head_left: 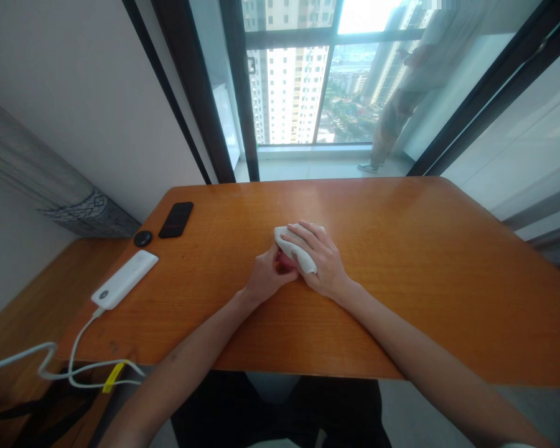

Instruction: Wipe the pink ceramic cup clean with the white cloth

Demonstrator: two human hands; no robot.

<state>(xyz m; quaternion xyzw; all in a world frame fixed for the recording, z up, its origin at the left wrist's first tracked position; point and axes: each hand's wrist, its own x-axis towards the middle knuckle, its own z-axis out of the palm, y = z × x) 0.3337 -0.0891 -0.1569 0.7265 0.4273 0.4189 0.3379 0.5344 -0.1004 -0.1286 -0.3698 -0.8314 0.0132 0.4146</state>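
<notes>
My left hand curls around a red rounded object, most of which is hidden between my hands. It may be an apple, but too little shows to tell. My right hand lies over a folded white cloth and presses it against the red object. Both hands rest just above the near part of the orange wooden desk.
At the desk's far left lie a black phone, a round black puck and a white power bank with a white cable trailing off the near edge. Beyond the desk is a tall window; a standing person shows in the glass.
</notes>
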